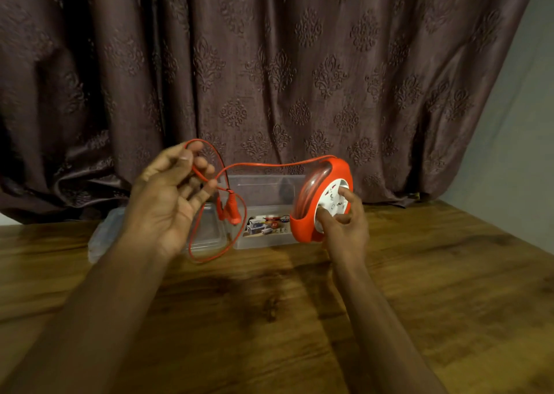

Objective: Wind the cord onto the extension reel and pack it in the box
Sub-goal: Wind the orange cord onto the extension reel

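A person stands at a wooden bench (419, 273) with both bare forearms reaching forward, a dark patterned curtain (269, 63) hanging behind.

The right hand (344, 225) holds a red extension reel (322, 201) upright on its edge, just above the bench. Its fingers are curled against the reel's white socket face, the thumb pressing near the centre, apparently so the inner drum can be turned while the red housing stays put.

The left hand (171, 189) is raised, palm towards the person, fingers loosely spread. The thin red cord (263, 163) is looped over them, seemingly pinched near the thumb, though blur makes the exact contact hard to tell. From that hand the cord runs across in a slack arc to the top of the reel. Held up like this, it stays off the bench and can feed in without snagging.

Just beyond the left fingers dangles the red plug (232, 210), and a loose loop of cord hangs below the hand, reaching down to about the bench top.

Between and behind the two hands sits a clear plastic box (263, 189), open-topped, with a printed label on its front. Its clear lid (207, 231) lies beside it, partly hidden by the left hand. The box waits close by so the reel can go straight in once winding ends. A fair length of cord looks still unwound.
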